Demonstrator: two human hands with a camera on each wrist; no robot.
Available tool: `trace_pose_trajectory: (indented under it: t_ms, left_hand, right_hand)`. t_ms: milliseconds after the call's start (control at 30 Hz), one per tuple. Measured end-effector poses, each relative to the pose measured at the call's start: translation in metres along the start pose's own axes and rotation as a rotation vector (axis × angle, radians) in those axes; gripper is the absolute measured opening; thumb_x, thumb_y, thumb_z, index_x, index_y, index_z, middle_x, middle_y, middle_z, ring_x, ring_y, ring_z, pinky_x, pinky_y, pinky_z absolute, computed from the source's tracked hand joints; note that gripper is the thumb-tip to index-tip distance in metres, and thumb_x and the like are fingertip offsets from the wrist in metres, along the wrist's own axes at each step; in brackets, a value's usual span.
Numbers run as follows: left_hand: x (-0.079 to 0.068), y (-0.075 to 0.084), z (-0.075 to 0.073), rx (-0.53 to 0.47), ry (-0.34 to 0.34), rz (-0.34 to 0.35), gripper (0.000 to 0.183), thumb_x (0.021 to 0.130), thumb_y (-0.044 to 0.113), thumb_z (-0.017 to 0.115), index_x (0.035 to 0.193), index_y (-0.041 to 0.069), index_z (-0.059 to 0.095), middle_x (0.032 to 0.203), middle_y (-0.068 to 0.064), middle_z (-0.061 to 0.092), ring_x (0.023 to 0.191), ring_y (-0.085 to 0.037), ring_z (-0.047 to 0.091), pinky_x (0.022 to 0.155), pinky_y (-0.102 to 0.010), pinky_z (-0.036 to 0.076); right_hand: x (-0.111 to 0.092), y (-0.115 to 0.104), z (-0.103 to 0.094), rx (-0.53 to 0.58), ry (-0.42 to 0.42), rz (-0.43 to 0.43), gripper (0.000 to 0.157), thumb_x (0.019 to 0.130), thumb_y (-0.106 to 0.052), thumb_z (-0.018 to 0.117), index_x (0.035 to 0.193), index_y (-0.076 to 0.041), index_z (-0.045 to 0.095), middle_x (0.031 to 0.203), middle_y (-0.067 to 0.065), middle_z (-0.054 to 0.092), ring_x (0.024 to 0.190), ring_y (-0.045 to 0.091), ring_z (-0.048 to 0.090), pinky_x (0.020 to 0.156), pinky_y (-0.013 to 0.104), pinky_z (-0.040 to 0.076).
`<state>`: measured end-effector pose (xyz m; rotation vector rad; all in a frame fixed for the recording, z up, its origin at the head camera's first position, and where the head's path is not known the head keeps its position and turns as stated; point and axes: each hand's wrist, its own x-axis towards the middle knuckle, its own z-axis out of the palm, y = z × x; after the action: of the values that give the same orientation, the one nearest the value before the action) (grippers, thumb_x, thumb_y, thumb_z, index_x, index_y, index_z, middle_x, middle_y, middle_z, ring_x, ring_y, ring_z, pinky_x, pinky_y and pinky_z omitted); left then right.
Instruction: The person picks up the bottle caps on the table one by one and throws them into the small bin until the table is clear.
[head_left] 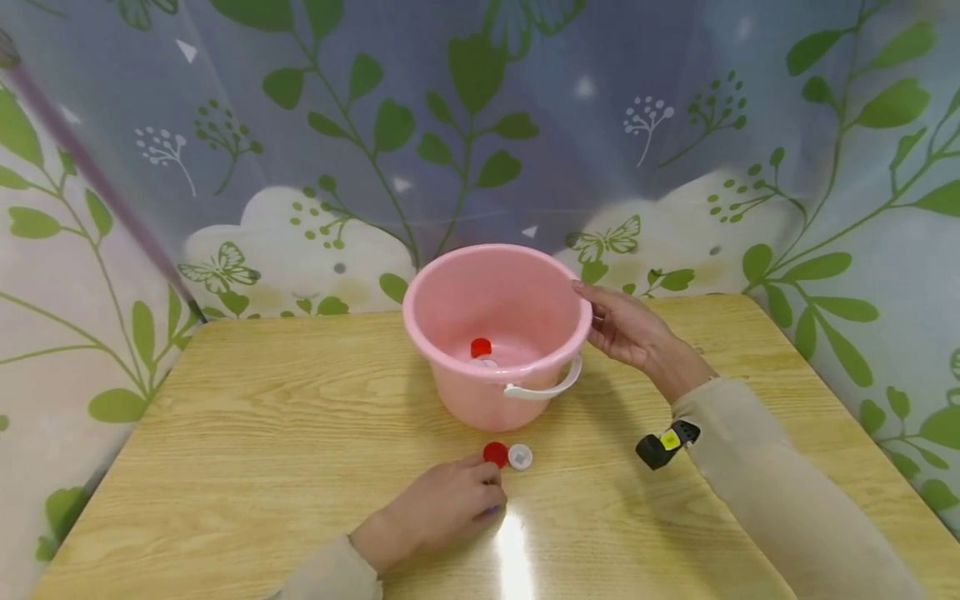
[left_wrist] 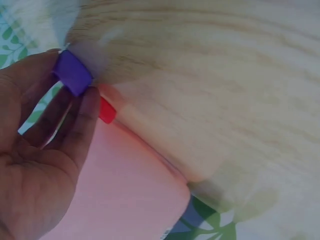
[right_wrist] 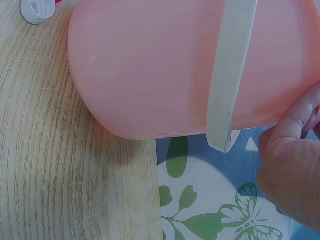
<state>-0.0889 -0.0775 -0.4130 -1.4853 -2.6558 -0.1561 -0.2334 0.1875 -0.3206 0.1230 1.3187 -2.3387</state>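
Observation:
My left hand [head_left: 448, 507] pinches a purple bottle cap [left_wrist: 73, 73] between thumb and fingers, low over the table in front of the bucket. Just beyond its fingertips a red cap [head_left: 495, 454] and a white cap [head_left: 521, 457] lie side by side on the wood. A pink bucket [head_left: 468, 398] stands upright behind them, its white handle [head_left: 543, 392] hanging down at the front right. With thumb at the rim and fingers against the outer wall, my right hand [head_left: 630, 327] holds the bucket's right side. Inside the bucket are another red cap [head_left: 481, 347] and something whitish, partly hidden by the rim.
The wooden table [head_left: 300, 433] reaches back to a patterned cloth wall [head_left: 337, 167] close behind the bucket. More printed cloth flanks both sides. A black strap device with a yellow label [head_left: 670, 439] sits on the right wrist.

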Motion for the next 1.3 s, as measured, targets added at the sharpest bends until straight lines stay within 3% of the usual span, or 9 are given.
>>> trace_pose_trajectory:
  t_ms: [233,367,567,800,1000,1300]
  left_hand:
    - [0.002,0.005,-0.006,-0.045,-0.058,-0.068,0.009,0.089,0.013,0.066,0.083,0.019,0.071,0.089,0.006,0.058,0.080,-0.009,0.050,0.069,-0.019,0.045]
    - [0.001,0.006,-0.005,-0.057,-0.058,-0.094,0.011,0.088,0.013,0.065,0.081,0.019,0.070,0.088,0.006,0.058,0.078,-0.009,0.050,0.066,-0.020,0.044]
    - [0.001,0.006,-0.003,-0.051,-0.033,-0.088,0.012,0.086,0.012,0.067,0.077,0.020,0.068,0.086,0.006,0.057,0.076,-0.010,0.050,0.063,-0.020,0.043]
    - [0.005,0.000,-0.011,-0.091,-0.104,-0.059,0.012,0.084,0.008,0.070,0.081,0.020,0.070,0.082,0.009,0.055,0.074,-0.006,0.048,0.067,-0.017,0.044]
    - [0.007,0.000,-0.028,-0.137,-0.135,-0.057,0.009,0.085,0.011,0.071,0.085,0.020,0.072,0.082,0.010,0.054,0.073,-0.006,0.047,0.069,-0.016,0.043]
    - [0.006,0.005,-0.071,-0.047,-0.046,0.018,0.010,0.085,0.011,0.068,0.091,0.017,0.073,0.093,0.007,0.062,0.085,-0.007,0.057,0.074,-0.018,0.048]
  right_hand:
    - [0.000,0.000,0.000,-0.001,0.007,0.000,0.023,0.093,-0.020,0.064,0.109,-0.004,0.060,0.096,0.006,0.062,0.076,0.014,0.065,0.068,0.021,0.055]
    - [0.001,0.000,0.000,0.005,-0.002,0.007,0.022,0.092,-0.019,0.065,0.108,-0.004,0.060,0.095,0.007,0.063,0.076,0.015,0.066,0.068,0.021,0.055]
    - [0.002,0.001,0.000,-0.002,-0.004,0.008,0.025,0.092,-0.020,0.065,0.110,-0.004,0.059,0.095,0.007,0.063,0.076,0.015,0.066,0.067,0.022,0.055]
    - [0.002,-0.001,0.001,-0.016,0.000,0.005,0.025,0.093,-0.020,0.064,0.110,-0.003,0.059,0.096,0.007,0.061,0.075,0.014,0.065,0.067,0.021,0.055]
    - [0.002,-0.002,0.001,-0.008,-0.004,0.007,0.024,0.093,-0.019,0.064,0.110,-0.003,0.059,0.097,0.007,0.061,0.075,0.015,0.065,0.065,0.022,0.055]
    - [0.002,-0.001,0.000,-0.004,-0.019,0.001,0.023,0.094,-0.020,0.063,0.109,-0.003,0.059,0.096,0.006,0.061,0.075,0.014,0.065,0.066,0.021,0.055]
